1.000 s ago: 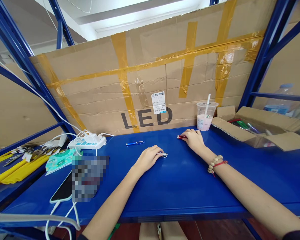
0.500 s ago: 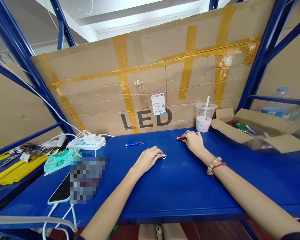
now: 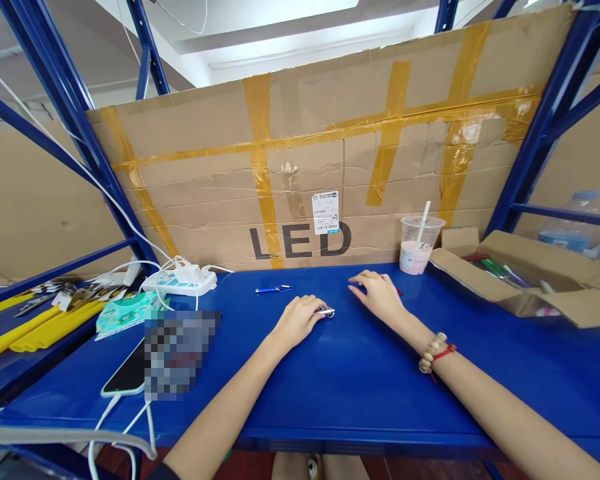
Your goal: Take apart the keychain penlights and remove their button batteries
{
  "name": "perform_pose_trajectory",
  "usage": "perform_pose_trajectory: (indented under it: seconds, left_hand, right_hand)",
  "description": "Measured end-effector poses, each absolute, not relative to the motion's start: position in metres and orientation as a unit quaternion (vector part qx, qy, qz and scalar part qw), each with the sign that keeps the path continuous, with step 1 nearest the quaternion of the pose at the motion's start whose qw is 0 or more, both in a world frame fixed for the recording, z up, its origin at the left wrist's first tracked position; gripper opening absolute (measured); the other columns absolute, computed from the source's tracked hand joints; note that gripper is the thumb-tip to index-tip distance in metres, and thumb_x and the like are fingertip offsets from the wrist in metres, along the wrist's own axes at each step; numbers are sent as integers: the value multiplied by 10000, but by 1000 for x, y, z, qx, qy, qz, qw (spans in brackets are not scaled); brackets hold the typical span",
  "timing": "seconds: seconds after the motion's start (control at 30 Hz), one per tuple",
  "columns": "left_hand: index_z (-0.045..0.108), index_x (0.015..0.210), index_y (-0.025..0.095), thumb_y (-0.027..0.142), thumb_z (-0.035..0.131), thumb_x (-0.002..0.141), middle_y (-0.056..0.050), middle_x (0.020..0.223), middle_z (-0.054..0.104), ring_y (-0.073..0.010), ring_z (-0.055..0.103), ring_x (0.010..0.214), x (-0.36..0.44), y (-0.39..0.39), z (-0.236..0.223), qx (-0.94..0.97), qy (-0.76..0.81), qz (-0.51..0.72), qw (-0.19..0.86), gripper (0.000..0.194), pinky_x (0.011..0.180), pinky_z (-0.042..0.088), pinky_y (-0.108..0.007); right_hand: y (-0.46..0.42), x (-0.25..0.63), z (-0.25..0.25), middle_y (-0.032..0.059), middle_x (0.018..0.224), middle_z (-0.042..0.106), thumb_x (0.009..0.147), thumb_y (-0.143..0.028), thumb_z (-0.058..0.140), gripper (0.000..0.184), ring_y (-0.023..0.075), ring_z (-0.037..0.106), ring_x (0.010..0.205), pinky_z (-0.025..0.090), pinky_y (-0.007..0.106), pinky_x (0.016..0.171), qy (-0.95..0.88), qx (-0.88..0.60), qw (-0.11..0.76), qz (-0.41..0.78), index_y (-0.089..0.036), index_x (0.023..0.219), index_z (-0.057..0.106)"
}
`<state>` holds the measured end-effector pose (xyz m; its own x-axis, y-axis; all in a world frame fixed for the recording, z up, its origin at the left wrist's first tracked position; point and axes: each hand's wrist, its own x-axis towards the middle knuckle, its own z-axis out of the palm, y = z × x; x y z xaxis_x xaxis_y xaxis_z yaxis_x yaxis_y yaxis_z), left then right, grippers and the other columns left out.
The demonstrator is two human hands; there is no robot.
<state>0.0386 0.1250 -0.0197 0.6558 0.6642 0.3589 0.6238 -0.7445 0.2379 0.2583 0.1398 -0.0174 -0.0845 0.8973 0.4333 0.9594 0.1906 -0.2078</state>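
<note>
My left hand rests on the blue tabletop with thumb and fingers closed around a small silvery thing. A ring-like end of it sticks out to the right; the rest is hidden. To the right, my right hand lies low over a slim red stick-like thing, fingers apart and reaching left past it. Only the two ends of the red thing show, its middle covered by the hand. Between and behind the hands lies a small blue penlight-like stick with a clip.
A plastic cup of pink drink with a straw stands back right, beside an open cardboard box holding pens. At left are a white power strip, cables, a phone and a green packet. A large cardboard sheet walls the back.
My right hand has slid over the red thing, which stuck out left of the fingertips before, and its fingers have spread. My left hand keeps its hold. The view has shifted slightly.
</note>
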Motion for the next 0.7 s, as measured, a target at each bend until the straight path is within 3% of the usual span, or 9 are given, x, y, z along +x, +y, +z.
perform_pose_trajectory:
  seconds: [0.13,0.3,0.7]
  left_hand:
    - [490,1099,204,185,392,886,-17,1078,510,-151,447,984,36,127,-24,889,417,190,12,235,817,330,-299]
    - [471,1179,210,275,362,892,-46,1130,461,-199,399,1014,30,126,-22,877,460,142,4,313,857,343,-348]
    - [481,1142,178,255,347,880,-52,1089,473,-179,466,949,28,128,-23,878,455,140,50,305,844,397,-318]
  right_hand:
    - [131,238,-22,19,1119,505,848,-327,461,291,152,445,1030,300,339,906,-792,-569,218,-41,-220,1094,574]
    - [125,230,-30,76,1224,428,899,-322,322,395,192,393,1098,336,394,907,-819,-557,131,27,-211,1251,462]
    - [124,229,-28,32,1264,392,917,-338,260,420,177,361,1127,331,363,932,-816,-572,81,13,-236,1291,420]
